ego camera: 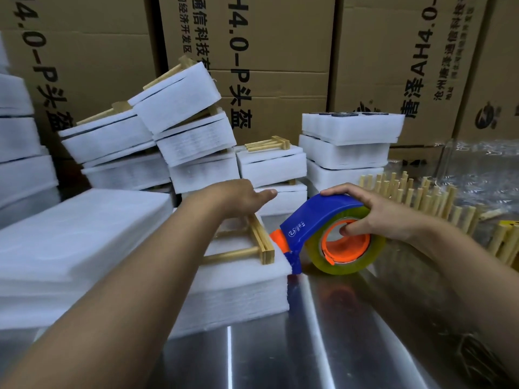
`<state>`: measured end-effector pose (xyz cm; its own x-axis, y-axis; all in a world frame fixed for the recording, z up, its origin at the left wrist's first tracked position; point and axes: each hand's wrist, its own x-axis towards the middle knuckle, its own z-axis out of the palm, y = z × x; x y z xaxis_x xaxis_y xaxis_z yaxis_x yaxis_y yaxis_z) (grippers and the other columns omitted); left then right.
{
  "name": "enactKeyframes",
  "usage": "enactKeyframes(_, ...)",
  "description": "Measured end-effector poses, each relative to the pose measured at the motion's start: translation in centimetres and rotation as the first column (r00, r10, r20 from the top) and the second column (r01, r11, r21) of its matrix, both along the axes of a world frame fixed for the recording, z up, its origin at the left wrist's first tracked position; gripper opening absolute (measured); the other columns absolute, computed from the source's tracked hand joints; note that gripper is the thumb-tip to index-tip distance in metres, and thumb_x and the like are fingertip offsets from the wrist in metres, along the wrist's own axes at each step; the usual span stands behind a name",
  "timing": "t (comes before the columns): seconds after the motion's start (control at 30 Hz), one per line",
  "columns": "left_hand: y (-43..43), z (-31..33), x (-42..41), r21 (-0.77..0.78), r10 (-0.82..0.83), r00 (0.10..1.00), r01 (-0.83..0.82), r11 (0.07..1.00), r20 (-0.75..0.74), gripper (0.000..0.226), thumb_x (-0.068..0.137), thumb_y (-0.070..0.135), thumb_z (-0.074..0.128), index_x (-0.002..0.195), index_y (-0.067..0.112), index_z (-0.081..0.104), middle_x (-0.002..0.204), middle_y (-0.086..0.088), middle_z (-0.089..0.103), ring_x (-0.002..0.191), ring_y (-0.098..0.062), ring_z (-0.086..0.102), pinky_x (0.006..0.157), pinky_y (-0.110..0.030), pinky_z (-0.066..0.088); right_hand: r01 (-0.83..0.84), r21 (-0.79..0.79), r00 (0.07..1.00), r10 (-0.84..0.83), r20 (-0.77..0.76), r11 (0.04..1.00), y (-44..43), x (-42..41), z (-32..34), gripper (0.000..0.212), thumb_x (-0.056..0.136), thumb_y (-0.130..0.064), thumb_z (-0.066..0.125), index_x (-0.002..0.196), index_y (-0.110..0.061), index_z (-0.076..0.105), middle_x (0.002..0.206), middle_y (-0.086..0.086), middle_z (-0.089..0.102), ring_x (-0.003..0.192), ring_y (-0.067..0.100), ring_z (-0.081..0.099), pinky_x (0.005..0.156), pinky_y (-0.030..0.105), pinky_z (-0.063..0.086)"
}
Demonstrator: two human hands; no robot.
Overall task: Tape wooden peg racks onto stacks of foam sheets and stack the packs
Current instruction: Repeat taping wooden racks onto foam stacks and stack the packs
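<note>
Gripping the tape dispenser [323,217] mid-frame, the right hand [387,217] hooks its core — the left hand [238,195] rests on the peg rack [264,242], its grip hidden.

Peg rack [254,242] on foam stack [238,287], dispenser [323,234] right.

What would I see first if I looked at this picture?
The bright blue and orange tape dispenser in the middle, gripped by the right hand, with its nose at the edge of a foam stack. The left hand rests at the far end of a wooden rack lying on that stack. Behind, white foam packs pile up crookedly against big cardboard boxes.
</note>
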<state>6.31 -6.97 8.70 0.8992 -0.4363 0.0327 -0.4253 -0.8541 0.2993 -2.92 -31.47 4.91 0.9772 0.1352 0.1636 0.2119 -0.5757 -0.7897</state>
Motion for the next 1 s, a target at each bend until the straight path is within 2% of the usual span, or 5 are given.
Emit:
enactKeyframes(0.13, 0.0, -2.2, 2.7, -0.037, 0.133, 0.986, -0.137, 0.990, -0.103, 0.085, 0.086, 0.074, 0.027, 0.144, 0.012, 0.036, 0.152, -0.009, 0.033, 0.137, -0.028, 0.033, 0.107, -0.039, 0.027, -0.039, 0.011, 0.999, 0.039, -0.003, 0.999, 0.1, -0.3, -0.1, 0.061, 0.075, -0.009, 0.078, 0.112, -0.052, 0.055, 0.100, -0.016, 0.068, 0.088, 0.008, 0.069, 0.067, 0.015, 0.052)
enactKeyframes(0.27, 0.9, -3.6, 4.1, -0.136, 0.166, 0.966, -0.195, 0.971, -0.200, 0.091, 0.079, 0.082, 0.024, 0.142, 0.019, 0.041, 0.153, -0.006, 0.031, 0.137, -0.027, 0.032, 0.108, -0.041, 0.025, -0.024, -0.008, 1.000, 0.024, 0.002, 1.000, 0.5, -0.3, 0.3, 0.053, 0.059, -0.054, 0.077, 0.108, -0.058, 0.055, 0.103, -0.027, 0.063, 0.096, -0.001, 0.064, 0.075, 0.016, 0.050)
enactKeyframes(0.37, 1.3, -3.7, 4.5, -0.114, 0.164, 0.969, -0.187, 0.976, -0.182, 0.093, 0.073, 0.083, 0.026, 0.142, 0.023, 0.040, 0.153, -0.005, 0.032, 0.137, -0.028, 0.032, 0.112, -0.044, 0.023, 0.048, -0.017, 0.993, -0.046, 0.106, 0.999, 0.9, 0.0, -0.2, 0.049, 0.057, -0.069, 0.072, 0.103, -0.058, 0.058, 0.103, -0.029, 0.062, 0.098, -0.004, 0.061, 0.086, 0.023, 0.047)
enactKeyframes(0.73, 1.3, -3.7, 5.0, -0.037, 0.147, 0.970, -0.157, 0.987, -0.194, 0.101, 0.056, 0.088, 0.028, 0.138, 0.033, 0.044, 0.150, -0.005, 0.036, 0.132, -0.029, 0.037, 0.108, -0.047, 0.028, 0.131, 0.011, 0.972, -0.131, 0.193, 0.991, 2.1, 0.5, -0.4, 0.044, 0.056, -0.068, 0.072, 0.096, -0.053, 0.063, 0.094, -0.026, 0.067, 0.084, -0.003, 0.066, 0.069, 0.014, 0.046)
enactKeyframes(1.0, 1.5, -3.6, 5.1, -0.089, 0.117, 0.955, -0.146, 0.985, -0.272, 0.055, 0.077, 0.068, 0.039, 0.110, 0.027, 0.055, 0.118, -0.003, 0.050, 0.099, -0.022, 0.047, 0.081, -0.034, 0.032, 0.125, 0.032, 0.969, -0.129, 0.211, 0.992, 1.9, 0.6, -0.6, 0.045, 0.056, -0.066, 0.073, 0.097, -0.051, 0.064, 0.095, -0.023, 0.068, 0.085, 0.000, 0.067, 0.065, 0.013, 0.049)
